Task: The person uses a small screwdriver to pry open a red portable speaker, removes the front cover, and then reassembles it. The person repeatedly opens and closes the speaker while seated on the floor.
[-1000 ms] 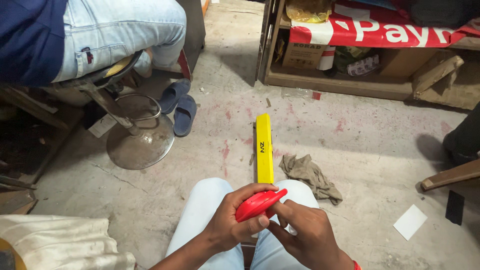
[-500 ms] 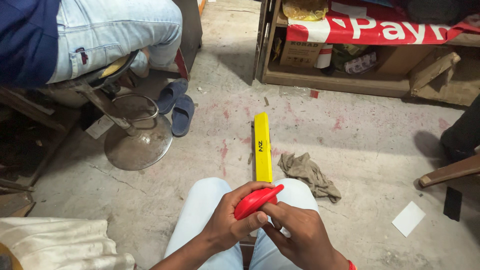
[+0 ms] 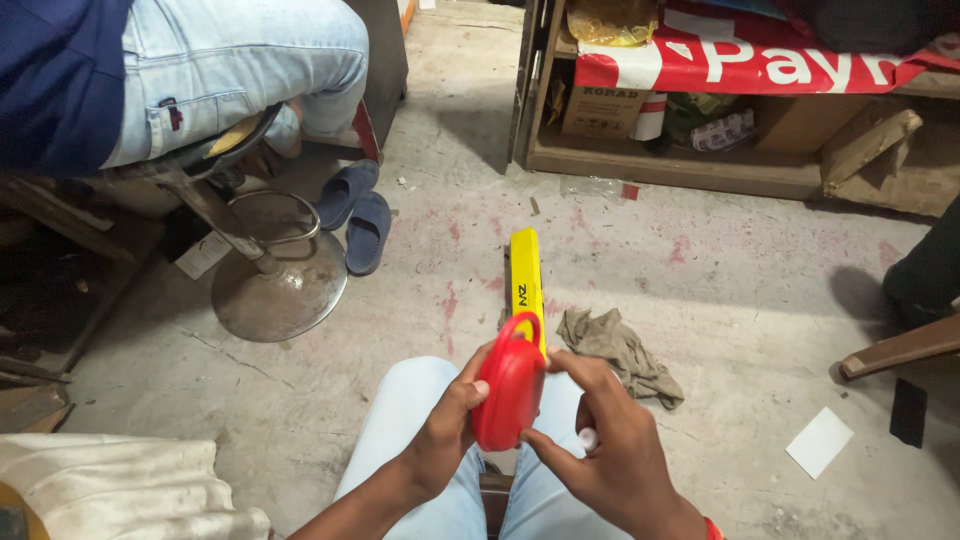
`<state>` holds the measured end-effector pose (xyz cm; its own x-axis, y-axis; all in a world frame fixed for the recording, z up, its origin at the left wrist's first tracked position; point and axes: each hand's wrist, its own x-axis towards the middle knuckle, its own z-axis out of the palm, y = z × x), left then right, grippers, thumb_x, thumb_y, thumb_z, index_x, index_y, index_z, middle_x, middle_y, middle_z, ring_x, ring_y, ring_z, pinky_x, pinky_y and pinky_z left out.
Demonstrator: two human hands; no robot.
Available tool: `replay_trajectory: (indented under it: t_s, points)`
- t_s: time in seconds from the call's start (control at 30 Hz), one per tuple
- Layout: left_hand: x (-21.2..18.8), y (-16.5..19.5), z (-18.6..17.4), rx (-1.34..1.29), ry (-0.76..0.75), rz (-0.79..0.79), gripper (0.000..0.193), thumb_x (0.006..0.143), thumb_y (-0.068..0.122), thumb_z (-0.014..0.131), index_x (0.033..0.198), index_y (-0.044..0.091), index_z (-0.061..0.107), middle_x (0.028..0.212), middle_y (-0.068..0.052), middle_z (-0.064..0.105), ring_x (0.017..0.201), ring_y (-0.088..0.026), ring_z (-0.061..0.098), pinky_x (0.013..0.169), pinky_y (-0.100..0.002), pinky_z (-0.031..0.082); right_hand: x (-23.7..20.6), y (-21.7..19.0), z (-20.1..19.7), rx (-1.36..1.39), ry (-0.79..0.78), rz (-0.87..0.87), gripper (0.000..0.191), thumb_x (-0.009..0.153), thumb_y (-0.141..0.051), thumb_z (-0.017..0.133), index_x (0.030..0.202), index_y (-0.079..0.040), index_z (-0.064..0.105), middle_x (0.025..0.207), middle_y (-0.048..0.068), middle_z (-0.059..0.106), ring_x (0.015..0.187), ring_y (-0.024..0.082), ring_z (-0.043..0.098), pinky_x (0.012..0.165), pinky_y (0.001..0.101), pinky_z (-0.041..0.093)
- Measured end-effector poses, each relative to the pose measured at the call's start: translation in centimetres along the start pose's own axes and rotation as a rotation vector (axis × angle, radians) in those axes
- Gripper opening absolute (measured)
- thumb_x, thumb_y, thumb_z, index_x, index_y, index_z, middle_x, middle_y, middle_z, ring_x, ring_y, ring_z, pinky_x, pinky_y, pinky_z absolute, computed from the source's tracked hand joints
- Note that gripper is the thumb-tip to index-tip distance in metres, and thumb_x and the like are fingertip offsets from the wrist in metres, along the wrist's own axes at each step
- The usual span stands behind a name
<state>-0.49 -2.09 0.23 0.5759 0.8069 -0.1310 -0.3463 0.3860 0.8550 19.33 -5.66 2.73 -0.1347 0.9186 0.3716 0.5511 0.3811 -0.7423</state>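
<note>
I see left hand [image 3: 445, 430] curled on red case [image 3: 510, 392], gripping it upright | right hand [image 3: 605, 440] pinches its right edge, fingers bent | case sits above my knees, yellow bar [image 3: 527, 285] behind it on floor

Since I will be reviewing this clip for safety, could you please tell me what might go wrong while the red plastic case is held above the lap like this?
1. The red rounded plastic case is pinched only by the fingertips of the left hand and right hand; it could slip onto the rough concrete floor.
2. The long yellow bar and crumpled grey rag lie just ahead, a likely trip hazard on standing.
</note>
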Motion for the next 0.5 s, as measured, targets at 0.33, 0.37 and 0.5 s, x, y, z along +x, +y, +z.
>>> replay_trajectory:
  t_s: [0.33, 0.37, 0.5]
  points:
    - [0.27, 0.54, 0.39, 0.216, 0.062, 0.069, 0.103, 0.081, 0.046, 0.077, 0.162, 0.013, 0.024, 0.144, -0.013, 0.052, 0.127, -0.022, 0.059, 0.106, -0.038, 0.051, 0.67, -0.42, -0.5, 0.08, -0.124, 0.116, 0.105, 0.052, -0.022, 0.097, 0.145, -0.015, 0.049, 0.142, 0.008, 0.061, 0.058, 0.011, 0.055, 0.05, 0.0254, 0.05]
    - [0.24, 0.64, 0.41, 0.234, 0.06, 0.062, 0.11, 0.074, 0.045, 0.082, 0.161, 0.013, 0.023, 0.143, -0.012, 0.051, 0.124, -0.023, 0.06, 0.103, -0.039, 0.053, 0.59, -0.34, -0.45, 0.079, -0.125, 0.115, 0.104, 0.053, -0.022, 0.096, 0.145, -0.015, 0.049, 0.142, 0.008, 0.061, 0.06, 0.01, 0.057, 0.05, 0.0256, 0.05]
    - [0.21, 0.8, 0.68, 0.284, 0.064, 0.064, 0.131, 0.058, 0.043, 0.094, 0.162, 0.012, 0.02, 0.143, -0.012, 0.051, 0.123, -0.024, 0.061, 0.103, -0.039, 0.056, 0.35, 0.12, -0.43, 0.038, -0.129, 0.143, 0.095, 0.06, -0.021, 0.093, 0.145, -0.017, 0.051, 0.142, 0.006, 0.063, 0.057, 0.012, 0.054, 0.053, 0.0251, 0.051]
